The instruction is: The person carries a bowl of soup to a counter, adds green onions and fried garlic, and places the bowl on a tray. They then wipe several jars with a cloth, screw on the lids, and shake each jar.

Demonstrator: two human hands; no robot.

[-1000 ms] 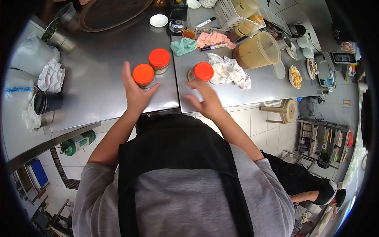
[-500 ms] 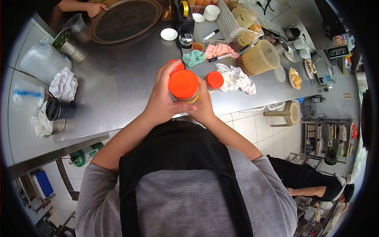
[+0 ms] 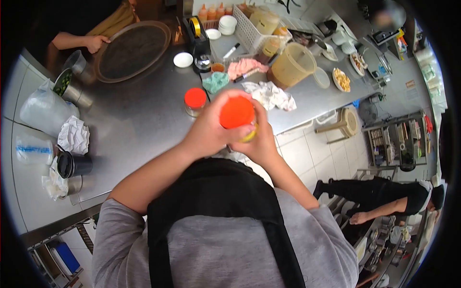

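A jar with a red-orange lid [image 3: 236, 112] is held up between both my hands over the near edge of the steel counter. My left hand [image 3: 215, 124] curls around the lid side, its thumb along the front of the lid. From the other side, my right hand [image 3: 262, 137] wraps the jar's body, where a bit of yellow shows under the thumb. Just left of my hands, a second clear jar with a red lid [image 3: 195, 99] stands on the counter. Most of the held jar's body is hidden by my fingers.
Beyond are a green cloth [image 3: 215, 82], a pink cloth [image 3: 246, 68], a white cloth [image 3: 271, 96] and a large plastic container [image 3: 293, 66]. Another person's hand [image 3: 98, 44] touches a round dark tray [image 3: 134, 52]. A black-lidded cup [image 3: 74, 164] stands left. Another person [image 3: 384, 199] is at right.
The view has shifted, and my hands with the jar sit slightly lower and right. The jar left of them shows fully now; the one formerly seen right of them is out of sight.
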